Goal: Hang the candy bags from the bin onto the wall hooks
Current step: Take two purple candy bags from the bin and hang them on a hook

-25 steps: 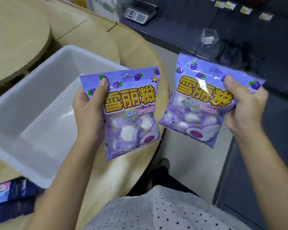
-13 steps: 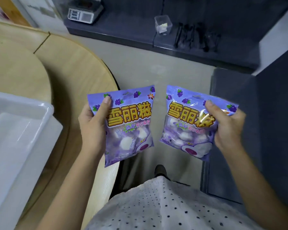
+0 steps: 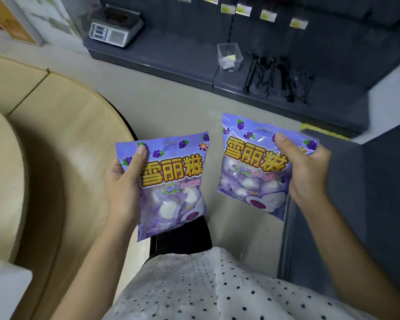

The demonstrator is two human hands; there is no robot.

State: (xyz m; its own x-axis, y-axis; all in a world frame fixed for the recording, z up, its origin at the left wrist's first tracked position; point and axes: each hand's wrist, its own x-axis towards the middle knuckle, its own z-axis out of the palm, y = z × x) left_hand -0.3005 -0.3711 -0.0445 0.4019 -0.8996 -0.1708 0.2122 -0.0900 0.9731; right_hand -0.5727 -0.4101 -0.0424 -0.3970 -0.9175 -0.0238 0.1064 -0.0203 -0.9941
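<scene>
My left hand (image 3: 123, 185) grips a purple candy bag (image 3: 171, 181) by its left edge, thumb across the front. A second purple candy bag (image 3: 249, 167) of the same kind sits in my right hand (image 3: 307, 172), held at its upper right corner. Both bags hang upright over the floor, side by side and apart. Only a white corner of the bin (image 3: 5, 289) shows at the bottom left. Several yellow price tags (image 3: 243, 9) mark the dark wall panel at the top; the hooks themselves are blurred.
A curved wooden table (image 3: 62, 144) fills the left. A dark low shelf (image 3: 171, 54) ahead carries a scale (image 3: 113, 26), a small clear box (image 3: 229, 56) and a pile of loose black hooks (image 3: 277, 77). A dark cabinet (image 3: 356, 204) stands at the right.
The view has swung right, away from the bin and toward the dark shelf. Both hands still hold their bags, now over the floor rather than the table.
</scene>
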